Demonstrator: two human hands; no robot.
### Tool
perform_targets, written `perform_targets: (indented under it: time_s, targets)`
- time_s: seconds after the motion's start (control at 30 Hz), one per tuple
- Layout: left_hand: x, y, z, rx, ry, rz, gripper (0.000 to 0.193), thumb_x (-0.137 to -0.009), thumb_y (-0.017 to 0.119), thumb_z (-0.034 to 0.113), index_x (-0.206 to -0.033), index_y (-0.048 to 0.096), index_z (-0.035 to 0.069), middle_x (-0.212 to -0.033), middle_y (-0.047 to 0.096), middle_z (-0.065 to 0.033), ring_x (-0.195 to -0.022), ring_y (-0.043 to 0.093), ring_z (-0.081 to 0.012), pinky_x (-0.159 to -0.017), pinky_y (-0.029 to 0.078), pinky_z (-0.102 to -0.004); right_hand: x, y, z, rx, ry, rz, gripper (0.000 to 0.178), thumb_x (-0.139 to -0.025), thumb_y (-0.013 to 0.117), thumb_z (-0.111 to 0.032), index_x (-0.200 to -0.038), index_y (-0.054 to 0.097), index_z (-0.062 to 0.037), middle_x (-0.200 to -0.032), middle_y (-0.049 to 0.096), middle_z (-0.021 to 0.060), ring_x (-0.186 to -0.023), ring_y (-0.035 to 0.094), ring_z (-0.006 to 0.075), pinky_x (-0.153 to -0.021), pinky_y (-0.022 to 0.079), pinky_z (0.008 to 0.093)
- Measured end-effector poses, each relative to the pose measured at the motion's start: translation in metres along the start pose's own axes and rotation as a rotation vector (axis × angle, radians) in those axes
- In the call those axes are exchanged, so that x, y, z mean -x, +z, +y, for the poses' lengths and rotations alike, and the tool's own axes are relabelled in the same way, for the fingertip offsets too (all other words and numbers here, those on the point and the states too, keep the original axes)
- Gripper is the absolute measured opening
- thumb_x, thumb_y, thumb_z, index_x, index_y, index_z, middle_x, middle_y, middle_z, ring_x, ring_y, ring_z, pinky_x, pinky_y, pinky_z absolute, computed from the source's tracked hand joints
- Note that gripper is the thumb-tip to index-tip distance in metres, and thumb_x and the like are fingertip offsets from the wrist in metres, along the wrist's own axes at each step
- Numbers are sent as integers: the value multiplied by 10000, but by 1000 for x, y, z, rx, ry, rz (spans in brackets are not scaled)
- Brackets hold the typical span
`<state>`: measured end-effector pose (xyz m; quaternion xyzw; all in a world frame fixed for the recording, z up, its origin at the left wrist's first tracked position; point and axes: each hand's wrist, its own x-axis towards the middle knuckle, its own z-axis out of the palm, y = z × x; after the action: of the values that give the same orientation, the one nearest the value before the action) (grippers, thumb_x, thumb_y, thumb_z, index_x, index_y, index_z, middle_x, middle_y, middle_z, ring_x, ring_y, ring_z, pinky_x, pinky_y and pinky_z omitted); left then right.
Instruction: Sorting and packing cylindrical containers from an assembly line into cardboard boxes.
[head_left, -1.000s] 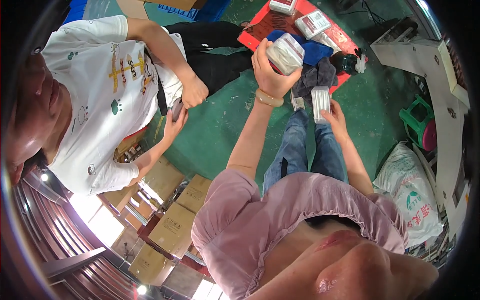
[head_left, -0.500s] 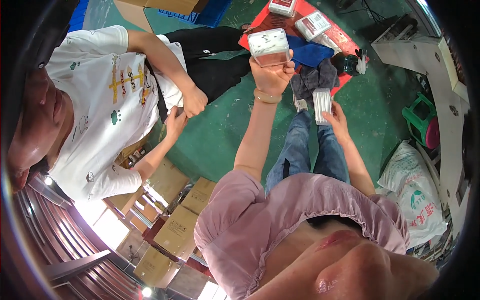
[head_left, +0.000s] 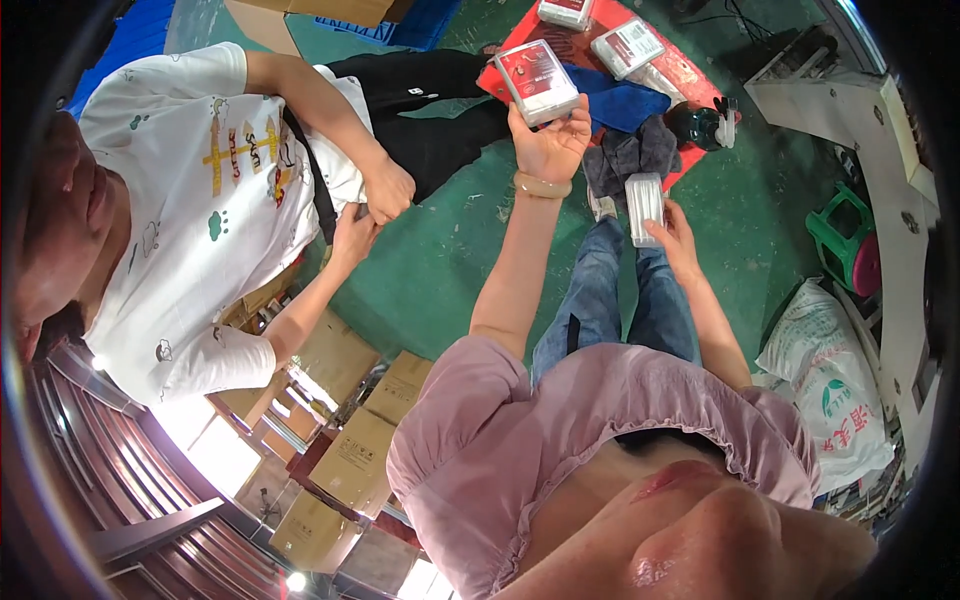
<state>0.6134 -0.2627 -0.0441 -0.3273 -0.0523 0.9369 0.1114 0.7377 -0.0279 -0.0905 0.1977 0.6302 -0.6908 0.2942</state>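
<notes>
My left hand [head_left: 553, 143], with a pale bangle on its wrist, holds up a clear plastic box [head_left: 539, 82] from below. A red and white label covers the box's visible face. Lower and to the right, my right hand [head_left: 677, 240] grips another clear plastic box [head_left: 643, 200] by its right side, over my knees. Slim white sticks appear to fill this second box; their exact kind is too small to tell. A dark grey cloth [head_left: 640, 155] lies just beyond it.
A red board [head_left: 690, 80] carries more labelled boxes [head_left: 627, 49], a blue cloth [head_left: 625, 103] and a dark bottle [head_left: 697, 126]. On the left stands a person in a white shirt [head_left: 200, 220], hands together. Right are a green stool [head_left: 838, 225] and a white sack [head_left: 830, 370].
My left hand has turned its box, so the red label now shows instead of the white-dotted clear face. The right hand stays nearly where it was.
</notes>
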Motion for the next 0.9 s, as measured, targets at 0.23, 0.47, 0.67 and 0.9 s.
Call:
perform_targets:
  time_s: [0.23,0.47,0.67,0.9]
  targets:
    - [7,-6,-2,118,9,64,677,-769,557,477,-1175,394,-40,-1117,439,-214,-861,487,-250,-703,447,-306,8,1,-6,-96,57,-26,599,-785,599,-324,-1261,397,-21,-1139,518,119,-1032,505,207,-893,389,325]
    - [41,23,-23,-74,155,138,724,-710,624,477,-1171,385,-27,-1103,453,-188,-887,492,-279,-720,458,-339,45,2,-100,-845,305,-396,604,-868,356,-490,-1265,395,-36,-1133,542,197,-931,587,327,-831,451,550]
    - [82,66,-62,-59,-6,187,716,-697,636,464,-1185,388,2,-1103,465,-186,-932,489,-304,-758,455,-369,94,-5,-204,-974,124,-510,624,-874,329,-507,-1268,394,-28,-1128,547,207,-898,598,343,-804,470,523]
    - [131,118,-121,-232,-54,154,685,-703,630,460,-1166,415,3,-1090,494,-186,-923,503,-305,-784,457,-387,115,-69,-298,-815,-170,-471,587,-870,373,-454,-1274,392,-29,-1152,543,176,-1002,559,301,-834,452,441]
